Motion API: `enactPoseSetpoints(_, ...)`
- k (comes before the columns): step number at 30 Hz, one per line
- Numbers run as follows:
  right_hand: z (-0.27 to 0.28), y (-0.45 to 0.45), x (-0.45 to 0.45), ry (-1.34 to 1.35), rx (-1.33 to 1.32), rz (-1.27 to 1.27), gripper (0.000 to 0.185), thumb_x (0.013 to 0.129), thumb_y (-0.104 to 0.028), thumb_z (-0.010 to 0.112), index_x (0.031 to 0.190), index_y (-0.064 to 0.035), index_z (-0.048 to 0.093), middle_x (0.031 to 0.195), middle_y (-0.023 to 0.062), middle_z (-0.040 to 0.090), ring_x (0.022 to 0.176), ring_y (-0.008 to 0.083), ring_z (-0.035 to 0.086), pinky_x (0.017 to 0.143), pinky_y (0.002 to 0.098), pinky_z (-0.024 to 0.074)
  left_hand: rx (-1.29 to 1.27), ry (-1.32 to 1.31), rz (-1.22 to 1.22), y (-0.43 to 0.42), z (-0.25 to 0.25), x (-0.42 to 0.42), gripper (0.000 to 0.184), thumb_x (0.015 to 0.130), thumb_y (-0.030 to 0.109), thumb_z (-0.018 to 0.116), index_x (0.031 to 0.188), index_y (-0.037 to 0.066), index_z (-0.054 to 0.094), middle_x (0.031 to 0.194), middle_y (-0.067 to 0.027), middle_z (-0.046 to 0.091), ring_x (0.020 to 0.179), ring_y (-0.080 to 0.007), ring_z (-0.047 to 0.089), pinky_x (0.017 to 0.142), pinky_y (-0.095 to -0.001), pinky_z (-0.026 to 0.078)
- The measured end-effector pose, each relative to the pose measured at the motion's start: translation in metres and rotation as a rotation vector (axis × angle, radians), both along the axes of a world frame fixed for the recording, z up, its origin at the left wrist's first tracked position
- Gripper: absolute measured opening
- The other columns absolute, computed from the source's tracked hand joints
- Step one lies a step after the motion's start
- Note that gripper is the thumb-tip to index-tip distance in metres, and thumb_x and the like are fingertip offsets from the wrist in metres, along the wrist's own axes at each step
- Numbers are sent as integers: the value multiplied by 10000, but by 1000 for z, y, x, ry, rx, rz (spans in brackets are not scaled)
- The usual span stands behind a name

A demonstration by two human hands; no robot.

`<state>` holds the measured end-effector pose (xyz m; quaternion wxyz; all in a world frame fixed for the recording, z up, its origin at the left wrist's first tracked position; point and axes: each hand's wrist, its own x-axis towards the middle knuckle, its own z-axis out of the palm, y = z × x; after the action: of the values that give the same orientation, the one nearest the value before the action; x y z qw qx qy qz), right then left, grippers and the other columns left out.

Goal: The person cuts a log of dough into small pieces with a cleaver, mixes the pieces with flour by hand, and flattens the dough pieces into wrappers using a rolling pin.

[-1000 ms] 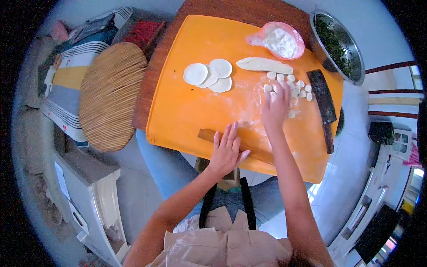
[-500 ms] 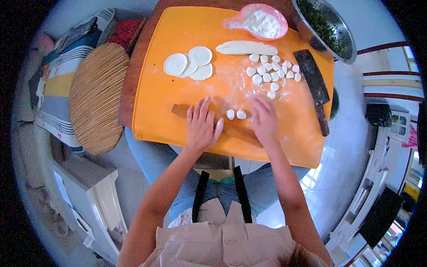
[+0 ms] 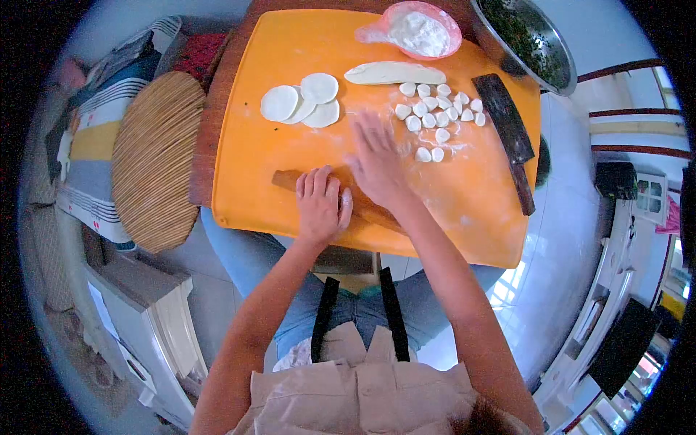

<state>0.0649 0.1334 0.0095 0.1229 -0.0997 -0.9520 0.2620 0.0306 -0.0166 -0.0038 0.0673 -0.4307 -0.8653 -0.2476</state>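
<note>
My left hand (image 3: 321, 209) is closed over a brown wooden rolling pin (image 3: 288, 179), which lies slantwise near the front of the orange mat (image 3: 250, 156). To its right, my right hand (image 3: 375, 163) reaches palm down over the floured mat, slightly blurred, with its fingers stretched out. Whether a dough piece lies beneath that palm is hidden. Several small cut dough pieces (image 3: 430, 104) are scattered right of it, two of them (image 3: 431, 154) sitting side by side nearest me. Several flat round wrappers (image 3: 320, 88) overlap at the upper left of the mat.
Beyond the cut pieces rests a long dough roll (image 3: 395, 72). A pink scoop (image 3: 455, 36) of white flour stands at the back. On the right lies a dark cleaver (image 3: 504, 116), beside a metal bowl (image 3: 569, 76) of chopped greens. A round woven tray (image 3: 158, 159) is at left.
My right hand has swung left and away from me. The two dough pieces between my hands no longer show there; another piece now sits beside the nearest loose one. My left fingers have curled.
</note>
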Motion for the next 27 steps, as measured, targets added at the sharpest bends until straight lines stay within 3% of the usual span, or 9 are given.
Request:
enactPoseSetpoints(5, -18, -11, 0, -112, 182, 132, 647, 864, -297, 500, 1421, -104, 234, 1478, 179, 156, 1370, 321, 144, 1097, 501, 96, 7, -55, 4, -5, 0, -1, 224, 757, 182, 571, 920, 34, 530, 1043, -157, 507, 957, -334, 482, 863, -468, 332)
enactPoseSetpoints(11, -21, -8, -14, -232, 130, -20, 738, 838, -310, 537, 1441, -119, 157, 1489, 202, 74, 1382, 323, 89, 1082, 549, 16, 15, -38, 3, 6, 19, -5, 324, 765, 179, 569, 1044, 26, 506, 1128, -180, 493, 1022, -349, 473, 869, -479, 336)
enactPoseSetpoints(12, -28, -4, -13, -60, 147, -27, 649, 827, -262, 560, 1392, -81, 297, 1452, 192, 226, 1355, 316, 199, 1091, 503, 110, 28, -35, 4, 10, 18, -7, 337, 777, 189, 557, 1064, 21, 500, 1168, -182, 480, 1074, -348, 462, 888, -481, 336)
enactPoseSetpoints(15, -21, 18, 8, 71, -690, -108, 466, 819, -193, 576, 1247, -33, 486, 1309, 172, 443, 1242, 314, 385, 1031, 426, 294, -16, -77, -28, 8, 7, -7, 427, 797, 189, 523, 1161, -19, 446, 1308, -208, 400, 1216, -362, 385, 974, -509, 287)
enactPoseSetpoints(16, -19, 19, 19, 63, -234, -208, 241, 817, -144, 585, 1020, -14, 603, 1143, 138, 556, 1099, 283, 499, 913, 363, 407, -45, -99, -41, 6, 3, -6, 465, 800, 185, 512, 1199, -37, 422, 1358, -220, 366, 1261, -369, 351, 1008, -522, 263)
enactPoseSetpoints(19, 6, 14, 42, -203, -165, -141, 168, 799, -133, 606, 933, -32, 604, 1025, 127, 601, 946, 272, 574, 803, 372, 459, -289, -117, -11, -6, 9, 5, 492, 846, 201, 448, 1261, -53, 380, 1417, -223, 287, 1336, -349, 250, 1055, -506, 219)
enactPoseSetpoints(22, 22, 12, 38, -391, -580, -139, 142, 771, -116, 605, 879, -27, 578, 859, 171, 618, 813, 334, 599, 752, 430, 471, -380, -177, 38, 13, 21, -1, 532, 882, 231, 410, 1318, -61, 323, 1432, -223, 258, 1344, -352, 224, 1062, -511, 207)
enactPoseSetpoints(25, 20, 13, 29, -296, -374, -64, 150, 729, -100, 628, 856, -27, 593, 751, 171, 623, 697, 339, 607, 657, 417, 491, -214, -67, 40, 55, 20, -26, 556, 893, 282, 420, 1326, -53, 324, 1426, -223, 270, 1333, -344, 251, 1043, -521, 232)
enactPoseSetpoints(27, 13, 22, 22, -348, -268, -51, 138, 718, -110, 637, 813, -18, 598, 756, 176, 625, 713, 338, 612, 657, 417, 491, -171, -54, 65, 72, 17, -36, 577, 899, 306, 405, 1347, -44, 306, 1433, -222, 257, 1334, -352, 242, 1047, -515, 230)
